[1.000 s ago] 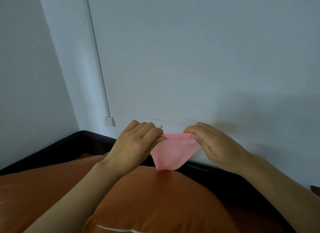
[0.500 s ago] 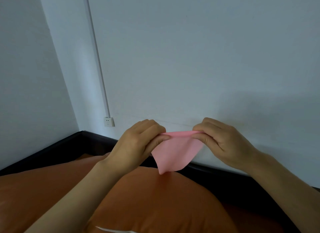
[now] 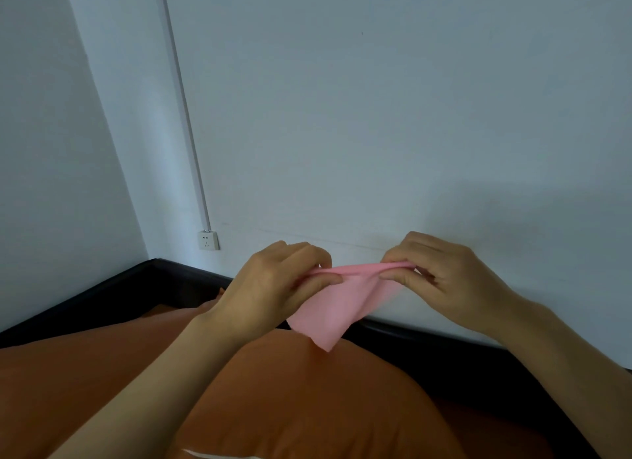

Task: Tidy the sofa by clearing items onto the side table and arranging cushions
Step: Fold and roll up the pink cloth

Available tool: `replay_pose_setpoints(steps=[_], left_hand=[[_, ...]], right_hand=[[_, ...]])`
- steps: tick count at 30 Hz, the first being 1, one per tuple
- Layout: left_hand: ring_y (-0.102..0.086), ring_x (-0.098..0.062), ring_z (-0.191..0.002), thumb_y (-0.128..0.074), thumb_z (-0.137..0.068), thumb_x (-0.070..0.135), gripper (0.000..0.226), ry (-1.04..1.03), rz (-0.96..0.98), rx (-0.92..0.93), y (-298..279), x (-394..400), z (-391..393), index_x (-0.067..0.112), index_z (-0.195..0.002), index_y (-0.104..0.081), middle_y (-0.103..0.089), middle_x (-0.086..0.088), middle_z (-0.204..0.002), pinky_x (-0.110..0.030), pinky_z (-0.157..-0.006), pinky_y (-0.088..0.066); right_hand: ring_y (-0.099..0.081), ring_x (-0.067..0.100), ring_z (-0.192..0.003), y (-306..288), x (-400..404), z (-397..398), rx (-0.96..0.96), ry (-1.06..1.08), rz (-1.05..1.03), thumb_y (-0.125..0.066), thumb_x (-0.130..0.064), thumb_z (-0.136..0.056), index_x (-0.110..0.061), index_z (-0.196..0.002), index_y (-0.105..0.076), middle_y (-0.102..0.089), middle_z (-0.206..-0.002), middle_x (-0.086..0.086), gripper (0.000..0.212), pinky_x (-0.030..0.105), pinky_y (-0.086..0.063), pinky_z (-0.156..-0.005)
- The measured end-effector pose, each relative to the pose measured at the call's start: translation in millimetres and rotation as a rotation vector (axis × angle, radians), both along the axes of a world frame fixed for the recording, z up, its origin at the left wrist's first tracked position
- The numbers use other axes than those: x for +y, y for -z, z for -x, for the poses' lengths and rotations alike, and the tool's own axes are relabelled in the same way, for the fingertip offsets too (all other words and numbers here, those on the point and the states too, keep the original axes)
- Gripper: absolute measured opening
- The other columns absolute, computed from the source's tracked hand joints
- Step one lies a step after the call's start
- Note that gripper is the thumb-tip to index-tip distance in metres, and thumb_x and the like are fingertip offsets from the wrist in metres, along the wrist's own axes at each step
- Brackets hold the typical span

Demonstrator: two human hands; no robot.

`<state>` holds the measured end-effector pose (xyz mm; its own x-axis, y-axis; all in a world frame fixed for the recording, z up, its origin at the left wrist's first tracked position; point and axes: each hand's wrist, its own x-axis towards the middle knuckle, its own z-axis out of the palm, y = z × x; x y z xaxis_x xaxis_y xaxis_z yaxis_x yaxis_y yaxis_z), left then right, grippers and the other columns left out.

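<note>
A small pink cloth (image 3: 337, 308) hangs in the air above an orange cushion (image 3: 307, 400). My left hand (image 3: 273, 287) pinches its left upper edge and my right hand (image 3: 441, 277) pinches its right upper edge, so the top edge is stretched between them and the lower corner droops toward the cushion. A second orange cushion (image 3: 68, 373) lies to the left, partly behind my left forearm.
The dark sofa frame (image 3: 113, 291) runs along the white walls behind the cushions. A white wall socket (image 3: 208, 240) sits under a cable duct (image 3: 184, 116) near the corner. The side table is out of view.
Both hands have risen slightly and moved apart, pulling the cloth's top edge wider and tauter. The cushions have not moved.
</note>
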<state>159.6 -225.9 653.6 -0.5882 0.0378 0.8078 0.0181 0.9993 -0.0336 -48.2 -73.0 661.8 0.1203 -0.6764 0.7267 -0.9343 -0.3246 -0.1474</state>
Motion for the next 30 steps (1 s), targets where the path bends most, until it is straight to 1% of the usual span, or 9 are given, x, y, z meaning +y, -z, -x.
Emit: replay_pose_setpoints(steps=[5,9,12,15,20,23,26,28,30], left_hand=[[-0.049,-0.011,-0.067,-0.05,-0.097,0.031,0.01,0.013,-0.087,-0.034,2,1,2,0.022,-0.097,-0.051,-0.055,0.007,-0.078,-0.024,-0.06,-0.042],[-0.05,-0.012,-0.065,-0.04,-0.101,0.036,0.019,0.012,-0.122,-0.047,1,1,2,0.021,-0.097,-0.051,-0.054,0.006,-0.077,-0.031,-0.057,-0.045],[-0.051,-0.015,-0.063,-0.042,-0.1,0.038,0.022,0.007,-0.069,-0.065,-2,0,0,0.02,-0.096,-0.054,-0.056,0.005,-0.076,-0.032,-0.054,-0.044],[-0.046,-0.013,-0.059,-0.055,-0.091,0.043,0.026,-0.015,-0.009,-0.072,-5,-2,-5,0.017,-0.093,-0.059,-0.053,0.007,-0.073,-0.028,-0.051,-0.042],[-0.046,-0.014,-0.061,-0.058,-0.093,0.035,0.028,-0.05,0.091,-0.062,-12,-7,-11,0.01,-0.087,-0.068,-0.055,0.004,-0.072,-0.031,-0.055,-0.041],[-0.047,-0.012,-0.066,-0.055,-0.095,0.032,0.028,-0.089,0.131,-0.026,-21,-7,-13,0.009,-0.091,-0.07,-0.059,0.002,-0.075,-0.032,-0.06,-0.041],[-0.041,-0.01,-0.067,-0.051,-0.094,0.034,0.029,-0.1,0.127,-0.027,-29,1,-18,0.01,-0.103,-0.065,-0.051,0.01,-0.074,-0.02,-0.065,-0.036],[-0.042,-0.012,-0.068,-0.052,-0.091,0.041,0.031,-0.107,0.096,-0.044,-34,6,-23,0.015,-0.107,-0.057,-0.047,0.013,-0.075,-0.011,-0.068,-0.031],[-0.041,-0.012,-0.066,-0.051,-0.092,0.043,0.025,-0.107,0.069,-0.056,-35,6,-27,0.02,-0.101,-0.052,-0.052,0.01,-0.07,-0.005,-0.071,-0.03]], right_hand=[[-0.048,0.002,-0.069,-3,-1,0,0.006,0.017,-0.01,-0.052,-0.041,-0.094,-0.019,-0.101,-0.067,-0.054,-0.082,-0.013,0.028,0.02,-0.04,-0.061],[-0.047,-0.011,-0.065,-4,0,-4,-0.029,0.032,-0.042,-0.065,-0.043,-0.086,-0.025,-0.103,-0.062,-0.052,-0.083,-0.03,0.026,0.005,-0.033,-0.06],[-0.043,0.005,-0.06,-4,-1,-2,-0.041,0.03,-0.056,-0.057,-0.048,-0.088,-0.031,-0.094,-0.056,-0.054,-0.084,-0.019,0.018,0.015,-0.034,-0.055],[-0.047,0.012,-0.063,-4,-1,1,-0.067,0.019,-0.064,-0.054,-0.044,-0.089,-0.026,-0.092,-0.06,-0.053,-0.082,-0.017,0.019,0.019,-0.037,-0.057],[-0.049,0.008,-0.068,-7,-2,1,-0.056,-0.005,-0.086,-0.054,-0.042,-0.091,-0.026,-0.092,-0.063,-0.051,-0.079,-0.019,0.018,0.016,-0.036,-0.061],[-0.05,0.007,-0.068,-12,-4,-2,-0.069,-0.008,-0.068,-0.05,-0.041,-0.093,-0.023,-0.094,-0.063,-0.052,-0.078,-0.017,0.022,0.014,-0.036,-0.063],[-0.051,0.002,-0.07,-21,-2,-9,-0.091,-0.02,-0.038,-0.048,-0.037,-0.094,-0.017,-0.096,-0.065,-0.053,-0.077,-0.02,0.027,0.008,-0.035,-0.066],[-0.053,0.006,-0.068,-26,1,-13,-0.115,-0.018,-0.045,-0.048,-0.04,-0.093,-0.022,-0.099,-0.063,-0.057,-0.077,-0.013,0.024,0.009,-0.037,-0.063],[-0.048,0.013,-0.06,-29,5,-17,-0.148,-0.021,-0.076,-0.05,-0.045,-0.09,-0.03,-0.103,-0.057,-0.053,-0.072,-0.005,0.02,0.014,-0.037,-0.057]])
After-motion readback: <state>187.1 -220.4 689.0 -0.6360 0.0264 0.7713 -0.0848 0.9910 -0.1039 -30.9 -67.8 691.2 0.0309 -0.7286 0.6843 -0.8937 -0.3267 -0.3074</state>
